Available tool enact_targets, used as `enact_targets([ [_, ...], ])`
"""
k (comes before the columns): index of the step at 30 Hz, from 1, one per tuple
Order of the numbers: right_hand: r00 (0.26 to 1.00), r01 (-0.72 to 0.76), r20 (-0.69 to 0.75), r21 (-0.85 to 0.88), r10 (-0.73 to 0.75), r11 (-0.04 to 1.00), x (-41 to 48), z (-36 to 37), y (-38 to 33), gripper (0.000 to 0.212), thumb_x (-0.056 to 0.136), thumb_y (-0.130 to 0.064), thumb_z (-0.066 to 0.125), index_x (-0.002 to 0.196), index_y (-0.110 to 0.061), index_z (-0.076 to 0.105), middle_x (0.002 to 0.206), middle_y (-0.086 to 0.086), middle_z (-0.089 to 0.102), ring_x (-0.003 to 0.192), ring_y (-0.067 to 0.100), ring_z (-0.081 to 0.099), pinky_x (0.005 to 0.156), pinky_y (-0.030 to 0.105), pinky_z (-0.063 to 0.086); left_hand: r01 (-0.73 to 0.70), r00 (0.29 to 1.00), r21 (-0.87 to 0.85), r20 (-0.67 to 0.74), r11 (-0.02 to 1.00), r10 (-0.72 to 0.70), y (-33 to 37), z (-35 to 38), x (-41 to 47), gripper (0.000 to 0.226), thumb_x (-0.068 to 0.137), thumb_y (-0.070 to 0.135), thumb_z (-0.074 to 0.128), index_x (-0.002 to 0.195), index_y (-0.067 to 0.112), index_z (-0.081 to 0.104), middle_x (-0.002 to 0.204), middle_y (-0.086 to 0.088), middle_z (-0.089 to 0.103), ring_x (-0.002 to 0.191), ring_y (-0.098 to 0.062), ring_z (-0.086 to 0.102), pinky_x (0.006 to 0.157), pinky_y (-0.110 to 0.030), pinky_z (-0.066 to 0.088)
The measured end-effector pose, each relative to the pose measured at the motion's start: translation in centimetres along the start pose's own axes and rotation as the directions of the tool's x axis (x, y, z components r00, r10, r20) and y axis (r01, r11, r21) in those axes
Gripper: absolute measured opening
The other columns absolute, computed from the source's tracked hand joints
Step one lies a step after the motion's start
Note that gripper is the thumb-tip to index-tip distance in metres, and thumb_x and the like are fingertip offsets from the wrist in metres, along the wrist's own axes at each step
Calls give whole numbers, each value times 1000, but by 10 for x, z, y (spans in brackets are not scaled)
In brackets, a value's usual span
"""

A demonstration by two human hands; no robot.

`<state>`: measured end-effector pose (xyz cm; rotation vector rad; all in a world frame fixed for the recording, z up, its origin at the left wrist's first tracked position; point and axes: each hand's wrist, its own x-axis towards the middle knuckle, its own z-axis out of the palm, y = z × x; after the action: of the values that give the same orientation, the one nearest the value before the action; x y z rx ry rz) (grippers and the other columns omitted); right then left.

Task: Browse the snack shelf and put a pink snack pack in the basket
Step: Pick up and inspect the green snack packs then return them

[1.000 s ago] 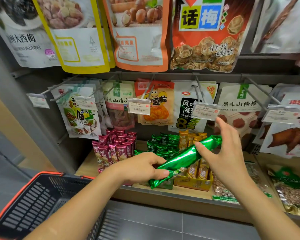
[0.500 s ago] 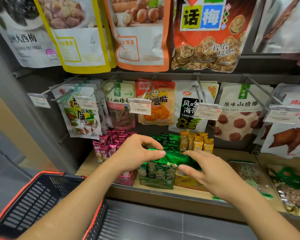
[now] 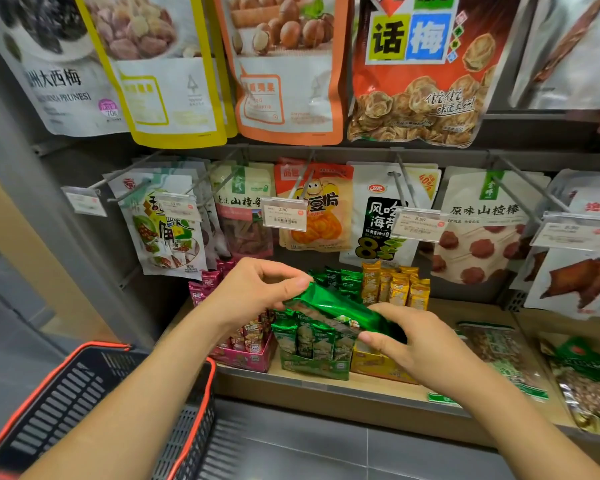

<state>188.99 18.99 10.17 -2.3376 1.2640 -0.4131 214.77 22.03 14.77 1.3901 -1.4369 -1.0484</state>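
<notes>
Left grip and right grip pinch a green pack; pink packs stand just left of the left grip.

green snack pack: lowered from mid-air onto green display box | left hand, right hand: came down with it, still pinching its ends

The person's left arm and right arm are bare from the wrist to the edge of the view. The left hand and right hand are bare too, with short, plain nails on the thumbs.
</notes>
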Motion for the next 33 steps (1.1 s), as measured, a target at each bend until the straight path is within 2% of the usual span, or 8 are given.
enact_targets([
  [6,999,50,-16,344,-48,938,-2,2,-7,46,80,-81,38,95,-44,60,77,-16,65,62,5,58,54,24,43,38,998,-74,57,997,-34,-1,-3,2,42,77,39,66,107,10,68,103,-10,72,93,-17,67,74,-27,55],
  [9,996,62,40,387,-84,920,-2,3,-11,51,81,-81,36,91,-39,63,78,0,66,67,16,59,57,25,42,22,1000,-10,-16,1000,-22,-3,0,5,27,83,36,65,94,13,73,90,-9,75,78,-17,69,67,-23,55],
  [12,985,-23,163,431,-53,902,-2,-4,-13,33,80,-67,51,107,-48,55,98,-23,66,85,-4,65,68,13,49,40,985,-24,-164,999,-43,-7,-1,10,13,90,24,65,92,15,74,83,-6,76,70,-13,69,60,-21,55],
  [15,951,-140,309,470,-14,872,-4,-9,-8,45,82,-54,63,122,-49,43,112,-17,63,80,4,70,63,18,51,71,941,-79,-324,994,-93,-13,-10,13,1,84,14,73,85,14,72,80,-6,75,70,-12,67,58,-23,54],
  [22,989,-39,-55,807,140,589,-1,-20,-9,34,70,-30,76,104,-27,75,99,3,75,80,25,74,68,37,61,212,911,70,-376,975,-171,-36,-21,24,25,84,18,75,66,10,59,64,-6,61,65,-21,55,62,-32,48],
  [28,890,92,-410,588,198,804,4,-19,-23,14,82,-20,76,85,-32,70,82,-4,68,61,10,69,57,31,59,275,960,456,-85,846,-266,-70,-12,35,27,93,25,63,67,18,65,58,3,68,57,-10,65,71,-39,57],
  [30,838,153,-542,347,65,925,7,-19,-30,11,84,-28,72,91,-36,68,75,-14,67,63,2,63,57,13,49,199,979,584,-92,787,-180,-78,-8,43,18,95,24,58,87,22,74,81,4,75,75,-5,68,80,-33,56],
  [33,754,254,-634,41,-171,966,17,-14,-43,21,84,-24,68,104,-18,70,96,-14,67,89,0,61,83,8,47,95,995,724,-75,684,-58,-90,0,59,35,97,23,52,131,17,59,128,-4,63,117,-20,59,98,-29,45],
])
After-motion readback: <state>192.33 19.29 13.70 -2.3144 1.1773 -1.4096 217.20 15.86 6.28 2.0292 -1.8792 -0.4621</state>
